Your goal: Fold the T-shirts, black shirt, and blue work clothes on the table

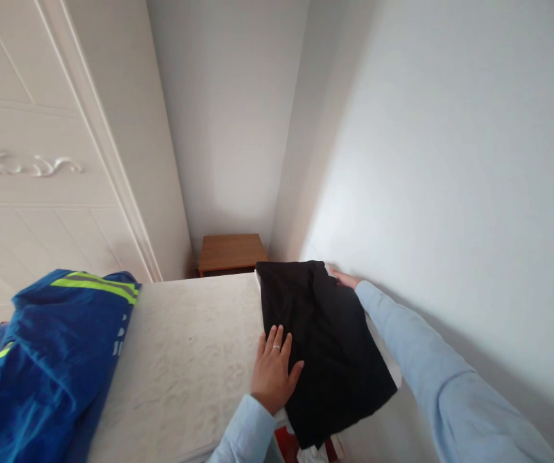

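A black garment [322,347], folded into a rough rectangle, lies on the right side of the pale mattress [185,341], close to the wall. White edges of something beneath it show along its sides. My left hand [277,370] rests flat on the garment's left edge, fingers spread, a ring on one finger. At the far right corner, my right hand [345,278] grips the garment's edge; its fingertips are partly hidden. The lower end of the garment hangs past the mattress toward a red and white item [289,444], mostly covered.
A blue garment [60,347] with yellow-green stripes lies on the mattress's left side. Behind it stands a cream wardrobe [65,116] with carved trim. A brown wooden nightstand [232,252] sits in the far corner. A white wall [450,161] borders the right side.
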`<action>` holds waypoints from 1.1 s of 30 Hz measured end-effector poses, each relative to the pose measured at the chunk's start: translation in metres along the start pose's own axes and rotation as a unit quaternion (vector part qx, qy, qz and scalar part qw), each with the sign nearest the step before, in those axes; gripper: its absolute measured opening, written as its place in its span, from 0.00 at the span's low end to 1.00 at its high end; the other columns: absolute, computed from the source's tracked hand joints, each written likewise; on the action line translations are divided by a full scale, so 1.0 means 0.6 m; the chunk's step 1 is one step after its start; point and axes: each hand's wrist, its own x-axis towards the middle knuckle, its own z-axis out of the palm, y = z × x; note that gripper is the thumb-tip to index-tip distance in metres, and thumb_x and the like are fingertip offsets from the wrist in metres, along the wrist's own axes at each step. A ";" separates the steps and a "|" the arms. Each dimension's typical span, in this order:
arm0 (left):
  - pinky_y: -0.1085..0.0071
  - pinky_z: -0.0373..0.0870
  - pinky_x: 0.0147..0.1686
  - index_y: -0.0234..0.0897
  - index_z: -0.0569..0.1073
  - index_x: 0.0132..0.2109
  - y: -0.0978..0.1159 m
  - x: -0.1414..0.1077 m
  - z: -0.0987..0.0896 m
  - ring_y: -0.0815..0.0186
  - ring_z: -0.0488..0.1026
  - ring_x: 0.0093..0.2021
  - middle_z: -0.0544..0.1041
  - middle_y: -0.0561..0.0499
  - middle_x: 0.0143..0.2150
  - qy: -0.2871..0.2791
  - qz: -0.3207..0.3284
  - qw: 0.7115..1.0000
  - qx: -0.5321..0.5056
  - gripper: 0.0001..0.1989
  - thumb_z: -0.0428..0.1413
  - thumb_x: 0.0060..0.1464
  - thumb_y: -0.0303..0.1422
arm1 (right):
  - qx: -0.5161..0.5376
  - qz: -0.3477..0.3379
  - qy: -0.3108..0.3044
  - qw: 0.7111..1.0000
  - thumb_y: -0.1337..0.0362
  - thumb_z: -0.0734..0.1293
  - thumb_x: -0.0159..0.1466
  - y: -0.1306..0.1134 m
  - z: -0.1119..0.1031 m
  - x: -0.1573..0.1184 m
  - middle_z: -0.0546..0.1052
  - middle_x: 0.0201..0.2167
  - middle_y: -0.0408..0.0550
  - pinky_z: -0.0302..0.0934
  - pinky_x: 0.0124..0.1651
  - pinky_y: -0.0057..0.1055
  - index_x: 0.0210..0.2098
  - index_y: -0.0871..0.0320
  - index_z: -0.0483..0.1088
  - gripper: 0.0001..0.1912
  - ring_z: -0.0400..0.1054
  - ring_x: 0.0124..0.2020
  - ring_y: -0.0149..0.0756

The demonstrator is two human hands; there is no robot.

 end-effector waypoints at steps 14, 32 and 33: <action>0.46 0.59 0.68 0.38 0.63 0.70 -0.007 -0.020 0.029 0.50 0.55 0.73 0.59 0.44 0.73 0.053 0.024 0.998 0.032 0.31 0.49 0.66 0.46 | -0.118 -0.025 0.142 0.982 0.62 0.74 0.58 -0.065 -0.013 0.125 0.82 0.39 0.56 0.67 0.53 0.39 0.35 0.60 0.76 0.09 0.75 0.48 0.50; 0.49 0.48 0.70 0.37 0.63 0.69 0.023 -0.056 0.077 0.49 0.63 0.68 0.73 0.38 0.64 0.146 0.199 0.960 0.131 0.43 0.45 0.59 0.63 | -0.502 -0.223 0.157 0.821 0.54 0.52 0.75 -0.009 0.152 0.149 0.78 0.52 0.60 0.53 0.62 0.44 0.49 0.60 0.75 0.24 0.67 0.58 0.48; 0.48 0.47 0.70 0.37 0.64 0.69 0.022 -0.058 0.080 0.48 0.63 0.68 0.73 0.38 0.64 0.140 0.200 0.960 0.136 0.44 0.45 0.59 0.63 | -0.502 -0.226 0.156 0.820 0.54 0.52 0.75 -0.007 0.149 0.151 0.79 0.51 0.58 0.53 0.62 0.42 0.49 0.59 0.75 0.24 0.68 0.57 0.47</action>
